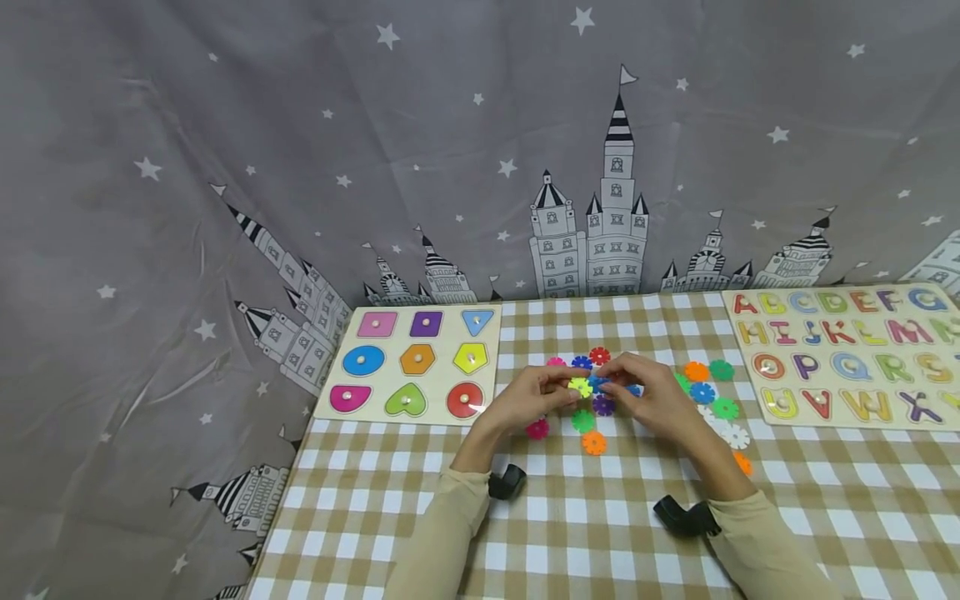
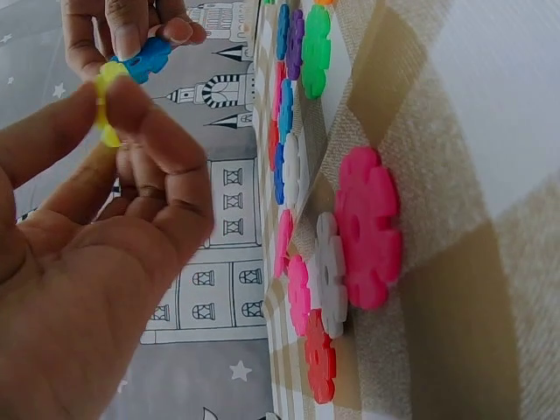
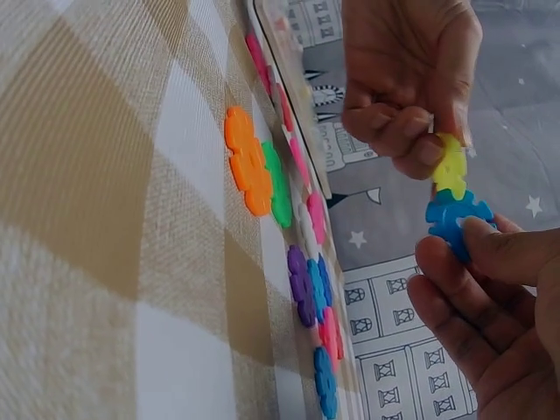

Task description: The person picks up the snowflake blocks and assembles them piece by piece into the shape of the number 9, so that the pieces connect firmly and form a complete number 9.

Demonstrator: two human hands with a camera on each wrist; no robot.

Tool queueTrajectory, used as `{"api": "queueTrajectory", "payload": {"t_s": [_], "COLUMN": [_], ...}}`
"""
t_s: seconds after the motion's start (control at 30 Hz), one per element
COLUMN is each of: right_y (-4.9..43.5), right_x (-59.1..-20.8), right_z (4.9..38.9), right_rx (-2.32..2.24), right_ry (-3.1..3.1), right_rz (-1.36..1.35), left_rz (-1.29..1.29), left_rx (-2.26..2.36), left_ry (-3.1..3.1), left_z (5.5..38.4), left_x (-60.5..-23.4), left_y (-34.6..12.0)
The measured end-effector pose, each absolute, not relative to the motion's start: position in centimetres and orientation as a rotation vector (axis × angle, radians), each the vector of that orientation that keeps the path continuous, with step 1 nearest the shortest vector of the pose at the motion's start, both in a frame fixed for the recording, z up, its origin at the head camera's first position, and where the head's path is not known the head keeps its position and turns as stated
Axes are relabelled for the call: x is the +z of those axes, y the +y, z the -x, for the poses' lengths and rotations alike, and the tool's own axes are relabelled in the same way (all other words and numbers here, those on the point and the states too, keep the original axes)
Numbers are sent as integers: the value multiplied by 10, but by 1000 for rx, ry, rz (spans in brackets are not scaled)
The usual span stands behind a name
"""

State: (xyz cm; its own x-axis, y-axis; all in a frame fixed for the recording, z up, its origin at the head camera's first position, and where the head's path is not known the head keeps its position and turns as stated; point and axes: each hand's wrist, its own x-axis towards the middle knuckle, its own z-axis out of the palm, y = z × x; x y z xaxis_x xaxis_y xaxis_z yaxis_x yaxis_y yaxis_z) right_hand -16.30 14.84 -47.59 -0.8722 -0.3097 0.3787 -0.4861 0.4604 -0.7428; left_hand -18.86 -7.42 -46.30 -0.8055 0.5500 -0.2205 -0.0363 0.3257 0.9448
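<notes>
My left hand pinches a yellow notched plastic disc between thumb and fingertips. Facing it, my right hand pinches a blue notched disc the same way. The two discs meet edge to edge, set at an angle to each other; whether their slots are interlocked I cannot tell. Both are held up above the table. Beneath and around the hands lie loose discs of the same kind, among them a purple one, a green one, an orange one and a deep pink one.
A shape puzzle board lies on the left of the checkered tablecloth. On the right is an alphabet puzzle board. Between it and the right hand are more discs, such as a white one. A grey castle-print curtain stands behind.
</notes>
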Motion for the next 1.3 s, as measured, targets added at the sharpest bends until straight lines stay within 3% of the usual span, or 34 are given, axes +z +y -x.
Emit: {"api": "queueTrajectory", "payload": {"t_s": [0.67,1.3], "right_y": [135,141], "right_x": [-484,-476], "right_z": [159,160], "right_rx": [1295,1216], "right_ry": [-2355,-2381], "right_rz": [-757,-763], "left_rz": [-351,-508], "left_rx": [1659,1642], "left_ry": [1931,1992], "left_z": [188,187], "left_x": [-470,-471], "left_y": [-79,-71]}}
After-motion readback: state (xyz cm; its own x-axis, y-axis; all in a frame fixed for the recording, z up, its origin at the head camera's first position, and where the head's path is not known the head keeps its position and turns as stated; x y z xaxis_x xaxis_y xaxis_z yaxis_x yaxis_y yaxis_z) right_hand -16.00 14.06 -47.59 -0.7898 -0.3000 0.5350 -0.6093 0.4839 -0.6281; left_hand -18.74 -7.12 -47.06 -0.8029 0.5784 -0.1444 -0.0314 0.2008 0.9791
